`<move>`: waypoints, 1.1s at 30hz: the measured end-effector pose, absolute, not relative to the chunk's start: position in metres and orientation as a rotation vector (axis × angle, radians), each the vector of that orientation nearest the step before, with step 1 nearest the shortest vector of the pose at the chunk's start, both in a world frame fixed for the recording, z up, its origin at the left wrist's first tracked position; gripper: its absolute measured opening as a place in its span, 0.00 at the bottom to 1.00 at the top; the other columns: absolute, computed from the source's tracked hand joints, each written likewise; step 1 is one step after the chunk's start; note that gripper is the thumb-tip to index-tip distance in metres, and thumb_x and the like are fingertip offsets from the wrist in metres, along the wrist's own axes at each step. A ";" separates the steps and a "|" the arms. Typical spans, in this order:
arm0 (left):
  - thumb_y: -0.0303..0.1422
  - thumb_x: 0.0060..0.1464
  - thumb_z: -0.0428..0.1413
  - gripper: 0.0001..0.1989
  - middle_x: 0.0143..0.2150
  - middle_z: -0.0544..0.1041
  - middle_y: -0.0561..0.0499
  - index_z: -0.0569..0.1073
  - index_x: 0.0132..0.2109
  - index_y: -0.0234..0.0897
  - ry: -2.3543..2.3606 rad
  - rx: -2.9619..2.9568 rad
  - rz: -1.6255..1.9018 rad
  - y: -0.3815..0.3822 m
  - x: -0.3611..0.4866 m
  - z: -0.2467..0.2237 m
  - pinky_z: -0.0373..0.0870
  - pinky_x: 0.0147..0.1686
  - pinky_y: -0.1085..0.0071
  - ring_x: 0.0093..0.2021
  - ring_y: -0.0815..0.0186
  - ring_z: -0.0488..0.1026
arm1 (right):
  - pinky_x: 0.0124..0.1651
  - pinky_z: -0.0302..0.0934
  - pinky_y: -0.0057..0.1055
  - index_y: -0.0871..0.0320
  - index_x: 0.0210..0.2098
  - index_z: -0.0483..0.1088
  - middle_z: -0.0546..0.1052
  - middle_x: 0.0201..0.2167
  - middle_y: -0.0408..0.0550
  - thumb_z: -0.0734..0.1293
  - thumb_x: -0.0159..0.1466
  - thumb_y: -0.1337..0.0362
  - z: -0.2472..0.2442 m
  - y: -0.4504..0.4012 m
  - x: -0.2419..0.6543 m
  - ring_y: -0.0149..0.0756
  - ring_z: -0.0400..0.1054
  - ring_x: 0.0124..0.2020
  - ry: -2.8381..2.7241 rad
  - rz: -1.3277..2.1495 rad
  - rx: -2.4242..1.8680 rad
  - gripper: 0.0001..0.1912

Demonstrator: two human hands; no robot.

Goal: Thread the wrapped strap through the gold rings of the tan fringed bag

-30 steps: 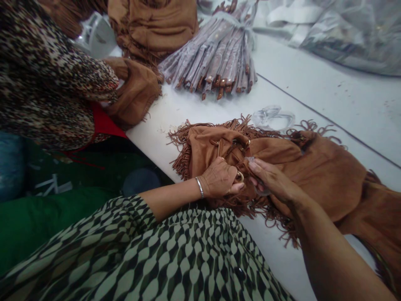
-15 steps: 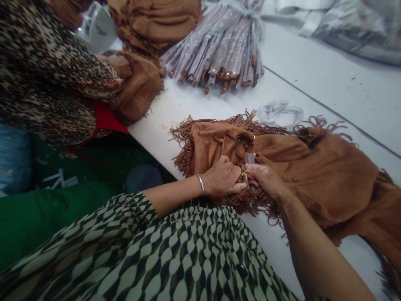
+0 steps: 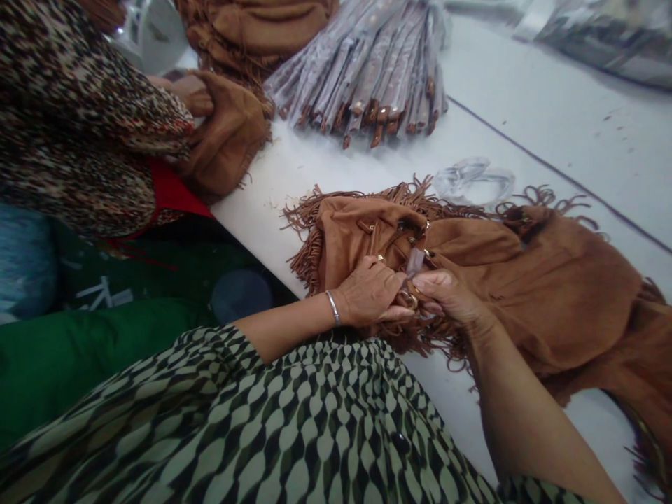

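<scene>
A brown fringed suede bag (image 3: 341, 241) lies on the white table, its zipper pulls and metal fittings facing up. My left hand (image 3: 367, 294), with a silver bracelet at the wrist, is closed around a gold-coloured metal ring (image 3: 408, 301) at the bag's near edge. Close beside it, my right hand (image 3: 456, 299) pinches the end of a strap whose clear plastic wrap (image 3: 414, 262) sticks up above the fingers. Exactly how strap and ring meet is hidden by the fingers. Another brown suede piece (image 3: 567, 301) spreads out to the right, partly behind my right forearm.
Plastic-wrapped straps (image 3: 367, 77) fan out at the back. A loose coil of clear plastic (image 3: 472, 180) rests behind the bag. On the left, a co-worker's patterned sleeve (image 3: 105, 105) reaches to another brown bag (image 3: 231, 133). A blue round stool (image 3: 241, 295) stands below the table edge.
My view has shifted slightly. The plastic wrap by my right fingers stands more tilted and shows more of its length. Both hands keep their grip at the ring.
</scene>
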State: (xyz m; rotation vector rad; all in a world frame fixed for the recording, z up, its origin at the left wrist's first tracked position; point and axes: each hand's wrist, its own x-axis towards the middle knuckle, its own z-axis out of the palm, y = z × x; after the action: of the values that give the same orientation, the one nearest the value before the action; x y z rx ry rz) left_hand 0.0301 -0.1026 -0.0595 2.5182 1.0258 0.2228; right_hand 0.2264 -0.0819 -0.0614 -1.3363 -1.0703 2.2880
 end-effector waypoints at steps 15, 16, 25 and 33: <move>0.40 0.63 0.42 0.20 0.27 0.72 0.52 0.70 0.29 0.34 1.028 2.043 0.237 -0.081 0.038 -0.058 0.57 0.32 0.70 0.30 0.68 0.67 | 0.21 0.53 0.25 0.58 0.32 0.71 0.69 0.22 0.39 0.75 0.47 0.56 -0.041 -0.103 0.222 0.26 0.59 0.20 -0.985 1.770 -1.639 0.17; 0.40 0.61 0.45 0.19 0.27 0.71 0.52 0.71 0.30 0.33 0.977 1.951 0.222 -0.075 0.037 -0.058 0.57 0.31 0.71 0.30 0.68 0.66 | 0.23 0.54 0.25 0.59 0.30 0.71 0.70 0.24 0.40 0.75 0.47 0.57 -0.038 -0.102 0.222 0.27 0.60 0.21 -1.035 1.719 -1.664 0.16; 0.32 0.55 0.54 0.09 0.40 0.76 0.50 0.75 0.41 0.33 0.517 0.877 0.187 -0.034 0.037 -0.080 0.65 0.46 0.72 0.40 0.71 0.71 | 0.20 0.52 0.23 0.57 0.27 0.67 0.69 0.22 0.37 0.75 0.45 0.62 -0.049 -0.106 0.240 0.25 0.58 0.18 -0.850 1.693 -1.561 0.14; 0.26 0.55 0.52 0.08 0.40 0.78 0.51 0.76 0.38 0.33 0.474 0.761 0.202 -0.043 0.064 -0.083 0.61 0.56 0.69 0.45 0.69 0.72 | 0.19 0.50 0.23 0.58 0.27 0.68 0.69 0.19 0.37 0.76 0.44 0.63 -0.050 -0.111 0.250 0.23 0.57 0.16 -0.796 1.723 -1.564 0.15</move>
State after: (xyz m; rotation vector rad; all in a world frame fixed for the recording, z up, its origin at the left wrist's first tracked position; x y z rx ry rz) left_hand 0.0644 -0.0433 -0.0829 0.7614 0.4738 0.2017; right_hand 0.2502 -0.1111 -0.0500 -1.5640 -0.7959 1.7226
